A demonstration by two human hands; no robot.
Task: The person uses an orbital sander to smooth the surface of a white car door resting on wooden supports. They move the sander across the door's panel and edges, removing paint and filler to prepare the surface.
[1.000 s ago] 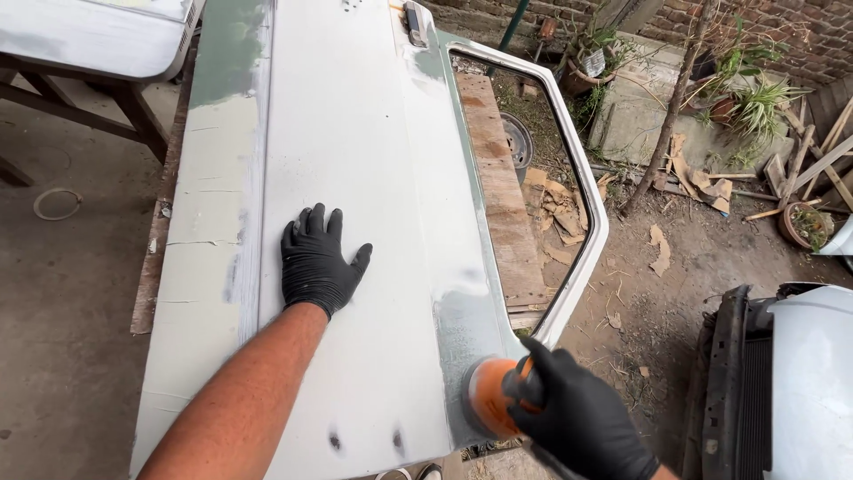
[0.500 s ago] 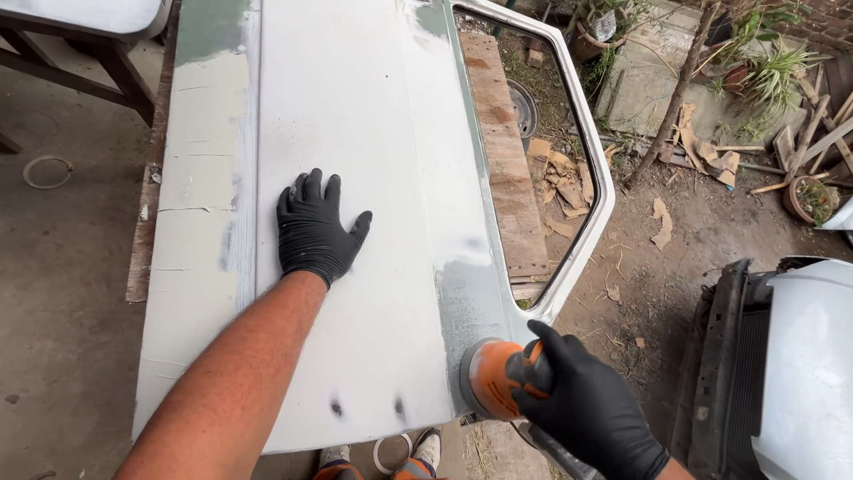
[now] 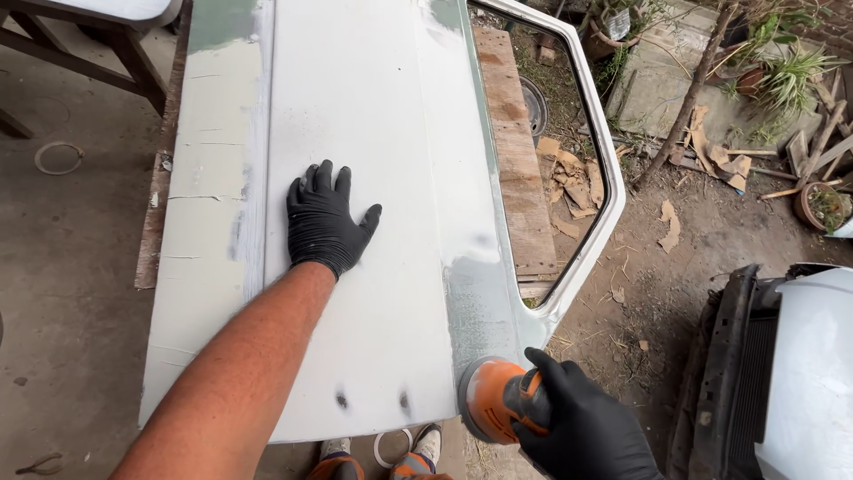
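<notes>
A pale grey-white car door panel (image 3: 373, 116) lies flat in front of me, with its window frame (image 3: 597, 133) on the right side. My left hand (image 3: 322, 218), in a black glove, rests flat on the middle of the panel with fingers spread. My right hand (image 3: 582, 427), also in a black glove, grips an orange round sander (image 3: 490, 400). The sander's pad sits at the panel's near right corner, just below the window frame. Two dark spots (image 3: 342, 400) show near the panel's front edge.
A wooden plank (image 3: 515, 151) lies under the window opening. A wooden table leg (image 3: 133, 53) stands at the far left. A white car part with black trim (image 3: 800, 373) is at the right. Scraps, potted plants (image 3: 782, 71) and debris cover the ground beyond. My shoes (image 3: 418, 453) show below the panel.
The sander in my right hand has stayed near the panel's near right corner, shifting slightly. My left hand has stayed flat on the panel. The view has tilted a little.
</notes>
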